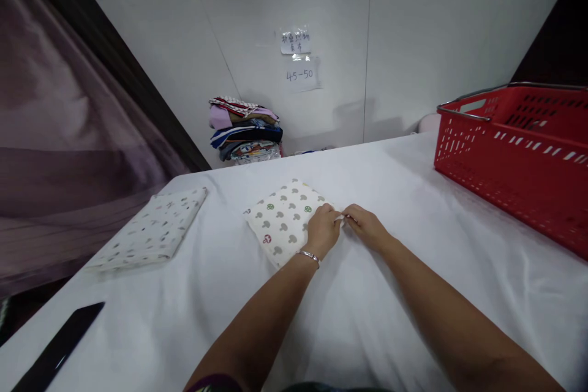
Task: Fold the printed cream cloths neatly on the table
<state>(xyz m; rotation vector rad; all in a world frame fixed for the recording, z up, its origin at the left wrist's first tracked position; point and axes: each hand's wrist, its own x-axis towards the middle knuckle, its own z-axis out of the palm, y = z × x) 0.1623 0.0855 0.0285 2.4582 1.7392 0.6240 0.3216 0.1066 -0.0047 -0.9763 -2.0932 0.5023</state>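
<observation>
A folded white cloth (pixel 280 220) with grey, green and red mushroom prints lies flat on the white-covered table, turned at an angle. My left hand (pixel 323 229), with a silver bangle at the wrist, rests over the cloth's right side and pinches its edge. Close beside it, my right hand (pixel 365 225) pinches the cloth's right corner between thumb and fingers. The two hands nearly meet there, and a small bit of fabric shows between them.
Another folded, patterned white cloth (pixel 154 229) lies at the table's left. A dark flat object (pixel 59 346) is at the front left. A red plastic basket (pixel 509 165) stands at the right. Beyond the far edge sits a stack of folded fabrics (pixel 248 131) by the wall.
</observation>
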